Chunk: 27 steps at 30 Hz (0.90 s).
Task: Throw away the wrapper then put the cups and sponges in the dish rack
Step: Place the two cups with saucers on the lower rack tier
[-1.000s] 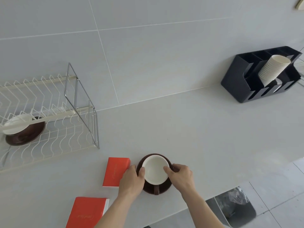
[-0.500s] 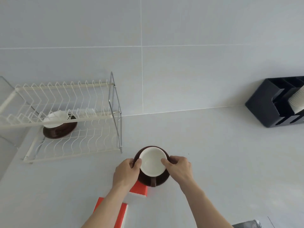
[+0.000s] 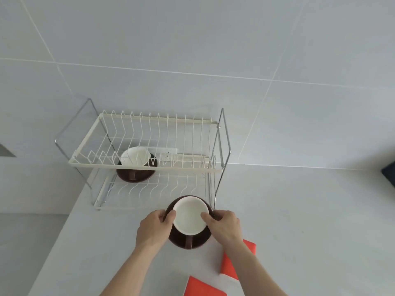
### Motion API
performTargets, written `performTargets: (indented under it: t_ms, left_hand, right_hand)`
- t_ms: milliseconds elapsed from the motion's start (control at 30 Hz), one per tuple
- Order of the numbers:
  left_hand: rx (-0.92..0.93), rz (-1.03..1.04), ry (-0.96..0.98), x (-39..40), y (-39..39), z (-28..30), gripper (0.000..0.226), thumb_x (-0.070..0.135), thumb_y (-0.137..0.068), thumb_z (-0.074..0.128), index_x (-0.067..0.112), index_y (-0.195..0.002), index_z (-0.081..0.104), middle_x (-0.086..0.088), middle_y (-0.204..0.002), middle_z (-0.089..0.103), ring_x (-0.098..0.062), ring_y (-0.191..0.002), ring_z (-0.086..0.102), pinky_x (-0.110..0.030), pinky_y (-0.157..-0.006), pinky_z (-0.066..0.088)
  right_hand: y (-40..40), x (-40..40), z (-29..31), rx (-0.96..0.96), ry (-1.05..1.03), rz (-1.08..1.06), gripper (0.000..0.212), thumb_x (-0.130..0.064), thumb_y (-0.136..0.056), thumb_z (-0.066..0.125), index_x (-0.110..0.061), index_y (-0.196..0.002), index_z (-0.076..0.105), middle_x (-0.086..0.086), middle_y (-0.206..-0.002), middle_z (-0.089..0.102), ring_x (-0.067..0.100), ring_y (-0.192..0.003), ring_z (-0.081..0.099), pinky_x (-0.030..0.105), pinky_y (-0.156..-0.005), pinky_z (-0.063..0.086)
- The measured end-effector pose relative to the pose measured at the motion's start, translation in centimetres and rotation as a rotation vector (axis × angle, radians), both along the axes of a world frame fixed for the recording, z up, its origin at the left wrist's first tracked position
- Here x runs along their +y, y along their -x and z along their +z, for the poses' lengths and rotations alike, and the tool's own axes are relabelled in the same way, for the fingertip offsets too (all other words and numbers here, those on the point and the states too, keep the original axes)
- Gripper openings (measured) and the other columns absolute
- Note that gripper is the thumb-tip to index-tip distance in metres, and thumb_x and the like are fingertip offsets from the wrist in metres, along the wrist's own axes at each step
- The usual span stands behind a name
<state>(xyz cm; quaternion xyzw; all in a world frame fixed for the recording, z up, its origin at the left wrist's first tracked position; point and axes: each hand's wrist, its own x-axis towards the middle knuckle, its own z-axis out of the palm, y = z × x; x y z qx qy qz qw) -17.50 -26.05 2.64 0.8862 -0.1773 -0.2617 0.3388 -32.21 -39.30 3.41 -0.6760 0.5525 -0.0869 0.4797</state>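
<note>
I hold a brown cup with a white inside (image 3: 190, 218) in both hands, just in front of the dish rack's lower tier. My left hand (image 3: 152, 229) grips its left rim and my right hand (image 3: 224, 226) grips its right rim. Its handle points toward me. The white wire dish rack (image 3: 147, 167) stands against the wall, with a second brown cup (image 3: 135, 165) lying on its lower tier at the left. Two orange sponges lie on the counter near me: one (image 3: 241, 263) partly under my right forearm, another (image 3: 203, 288) at the bottom edge.
The grey counter (image 3: 310, 221) runs to the right of the rack. Its left edge falls away at the rack's left side. A dark object (image 3: 389, 174) shows at the far right edge. A tiled wall stands behind.
The cup has been carried left and forward from beside the sponges to the front of the rack. The view swung left, so the rack is now central and the sponges sit to the right.
</note>
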Motion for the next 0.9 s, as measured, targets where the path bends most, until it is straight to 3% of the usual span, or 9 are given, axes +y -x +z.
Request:
performTargets:
  t_ms: [167,333,533,667,767,833,900]
  left_hand:
    - [-0.015,-0.003,0.012,0.1,-5.2,-0.3,0.04,0.049,-0.085,0.052,0.026,-0.051,0.046,0.012,-0.045,0.052,-0.01,-0.06,0.054,-0.029,-0.051,0.034]
    - [-0.01,-0.043,0.013,-2.1,-8.8,-0.8,0.037,0.051,-0.085,0.05,0.028,-0.057,0.049,0.012,-0.055,0.056,-0.008,-0.066,0.057,-0.028,-0.053,0.035]
    - [-0.029,-0.093,0.025,-6.2,-11.4,-2.1,0.037,0.054,-0.089,0.046,0.025,-0.076,0.064,0.009,-0.072,0.068,-0.017,-0.078,0.06,-0.033,-0.067,0.042]
    - [0.038,-0.071,0.025,-8.1,-12.5,-3.3,0.036,0.053,-0.089,0.048,0.021,-0.084,0.062,0.001,-0.08,0.066,-0.021,-0.08,0.061,-0.037,-0.071,0.047]
    - [-0.085,-0.162,-0.049,-9.2,-13.1,-4.6,0.036,0.053,-0.093,0.043,0.021,-0.093,0.059,0.008,-0.072,0.054,-0.022,-0.078,0.057,-0.033,-0.069,0.039]
    - [-0.138,-0.133,-0.029,-9.5,-13.2,-4.8,0.036,0.055,-0.093,0.043,0.023,-0.085,0.056,0.013,-0.066,0.048,-0.026,-0.078,0.059,-0.032,-0.067,0.037]
    - [-0.184,-0.125,-0.028,-10.2,-13.5,-4.2,0.041,0.055,-0.093,0.045,0.017,-0.084,0.06,0.005,-0.071,0.058,-0.029,-0.083,0.062,-0.035,-0.071,0.043]
  right_hand:
    - [-5.3,0.3,0.0,-0.005,-0.006,-0.032,0.04,-0.044,-0.073,0.07,-0.021,-0.046,0.053,-0.01,-0.045,0.047,0.011,-0.049,0.048,0.021,-0.046,0.035]
    - [-9.0,-1.3,-0.2,0.01,0.015,-0.073,0.038,-0.045,-0.077,0.069,-0.018,-0.054,0.055,-0.007,-0.053,0.053,0.015,-0.057,0.053,0.026,-0.051,0.039]
    - [-11.9,-4.2,-1.3,-0.018,0.031,-0.133,0.025,-0.042,-0.082,0.066,-0.017,-0.078,0.069,-0.005,-0.076,0.069,0.019,-0.081,0.062,0.034,-0.074,0.053]
    - [-13.1,-5.8,-2.1,-0.015,0.016,-0.144,0.028,-0.04,-0.081,0.062,-0.012,-0.077,0.061,0.001,-0.069,0.062,0.023,-0.07,0.058,0.039,-0.069,0.052]
    - [-13.7,-6.8,-2.9,0.002,0.072,-0.116,0.028,-0.038,-0.086,0.061,-0.01,-0.079,0.063,0.012,-0.076,0.066,0.024,-0.071,0.059,0.036,-0.065,0.05]
    - [-14.1,-7.4,-3.3,0.0,0.119,-0.109,0.026,-0.035,-0.088,0.06,-0.013,-0.074,0.063,0.006,-0.07,0.061,0.022,-0.069,0.056,0.033,-0.062,0.046]
    - [-14.4,-7.7,-3.3,-0.022,0.149,-0.098,0.027,-0.034,-0.091,0.06,-0.014,-0.073,0.064,0.003,-0.068,0.059,0.022,-0.068,0.055,0.038,-0.063,0.047]
